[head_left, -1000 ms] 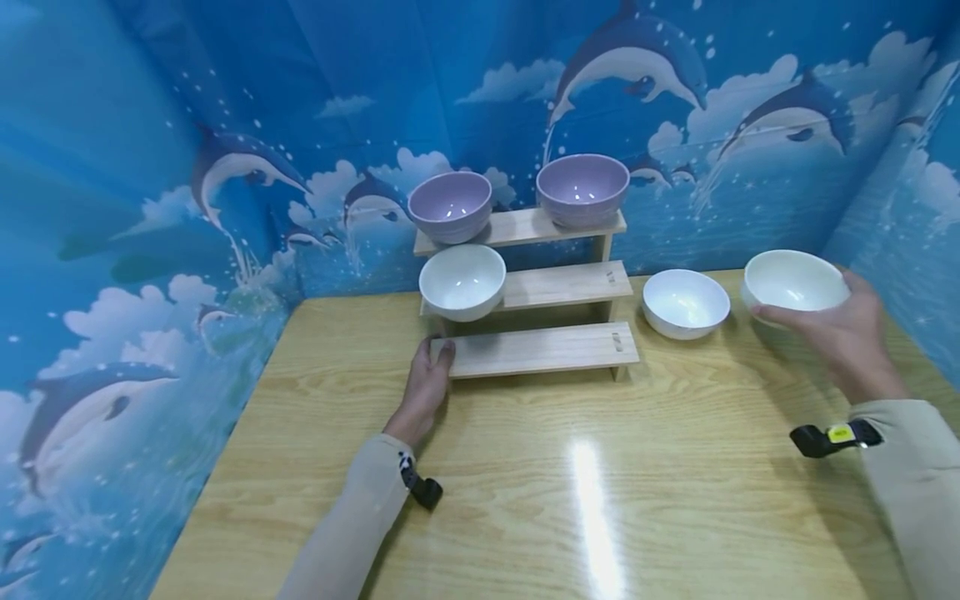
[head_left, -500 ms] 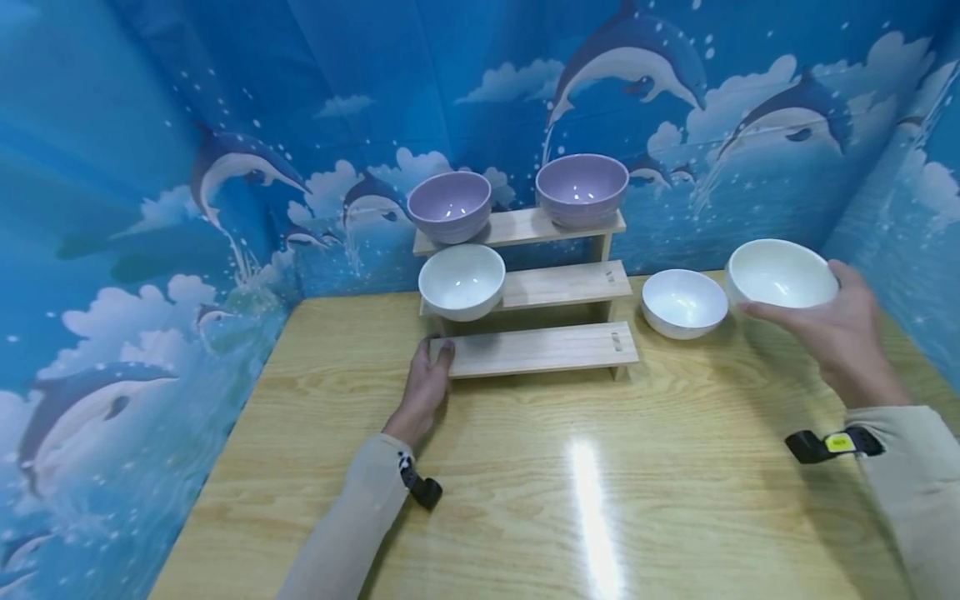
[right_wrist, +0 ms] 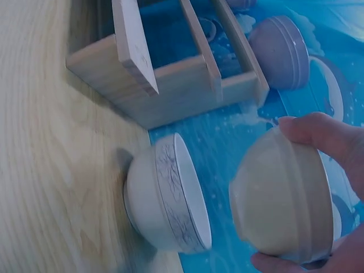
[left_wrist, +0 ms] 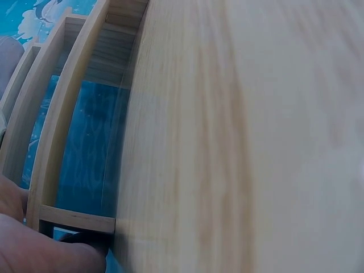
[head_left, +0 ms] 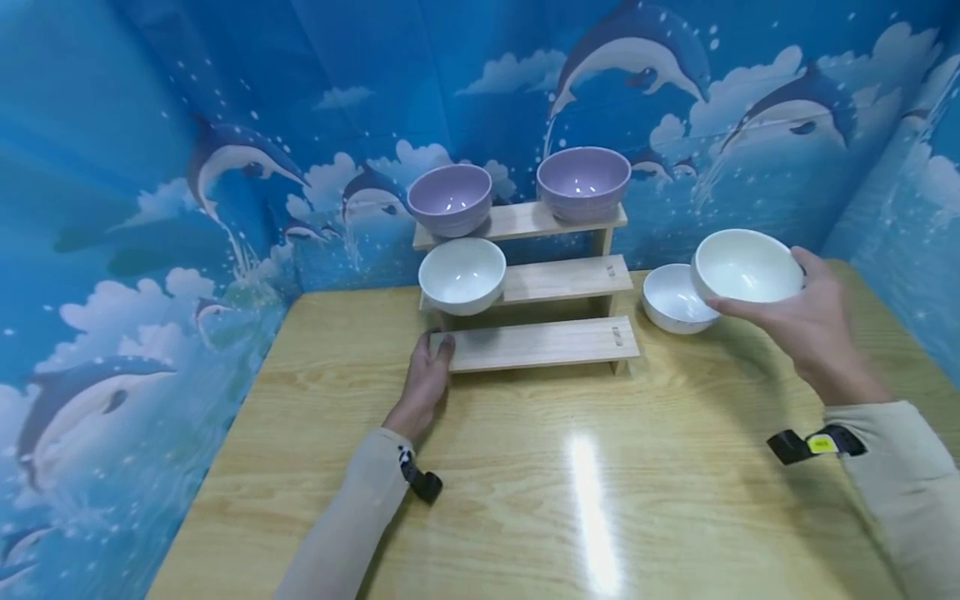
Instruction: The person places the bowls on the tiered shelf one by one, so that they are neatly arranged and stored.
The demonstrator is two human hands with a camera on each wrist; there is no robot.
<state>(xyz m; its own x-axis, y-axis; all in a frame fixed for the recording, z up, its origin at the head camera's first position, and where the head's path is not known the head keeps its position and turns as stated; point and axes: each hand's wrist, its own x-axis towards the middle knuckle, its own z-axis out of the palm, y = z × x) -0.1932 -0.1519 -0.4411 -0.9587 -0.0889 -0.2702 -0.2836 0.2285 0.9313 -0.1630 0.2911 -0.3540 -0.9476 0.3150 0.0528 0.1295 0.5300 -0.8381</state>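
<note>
Five bowls and one three-tiered wooden stand (head_left: 540, 343) occupy the table (head_left: 510, 492) before a seated or standing person, whose posture cannot be told. The right hand (head_left: 813, 321) grasps a plain white bowl (head_left: 746, 265) by its side, thumb along the near wall and fingers toward the right; the bowl is raised off the table, tilted, its mouth toward the head camera. Compared with a second ago, this bowl lies further left, nearer the stand, and now partly covers a patterned bowl (head_left: 666, 302) in the head view. The right wrist view shows the two bowls apart, the patterned one resting on the table just beside the stand. The left hand (head_left: 425, 379) has kept its place, gripping the left end of the lowest tier. On the middle tier, at the left, sits another white bowl (head_left: 462, 277); on the top tier stand a left purple bowl (head_left: 450, 200) and a right purple bowl (head_left: 583, 185). The change suggests a carry in progress: the plain bowl is in transit, supported by the right hand alone, while the left appears to steady the stand.
</note>
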